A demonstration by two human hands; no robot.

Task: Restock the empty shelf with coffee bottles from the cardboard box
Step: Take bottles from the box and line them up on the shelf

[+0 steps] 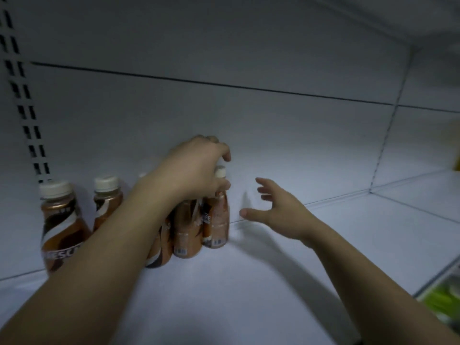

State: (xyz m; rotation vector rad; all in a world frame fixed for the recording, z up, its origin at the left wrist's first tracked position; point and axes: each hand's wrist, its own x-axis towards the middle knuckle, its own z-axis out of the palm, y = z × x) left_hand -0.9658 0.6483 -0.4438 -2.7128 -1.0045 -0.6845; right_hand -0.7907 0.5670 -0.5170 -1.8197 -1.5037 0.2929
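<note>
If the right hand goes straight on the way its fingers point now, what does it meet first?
Probably the rightmost coffee bottle. The right hand is open, with fingers pointing left and inward toward it; nothing shows between them. Depth is unclear, so it might pass behind to the back wall.

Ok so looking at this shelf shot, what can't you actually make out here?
All in the head view:
- Bottle count: the left hand and forearm cover the bottles behind the front ones.
- Label text: the forearm cuts off the label on the leftmost bottle.
- Cardboard box: out of frame.
- Green and yellow items at the right edge: blurred and cropped.
- Whether the left fingers are gripping a cap: hidden under the hand.
</note>
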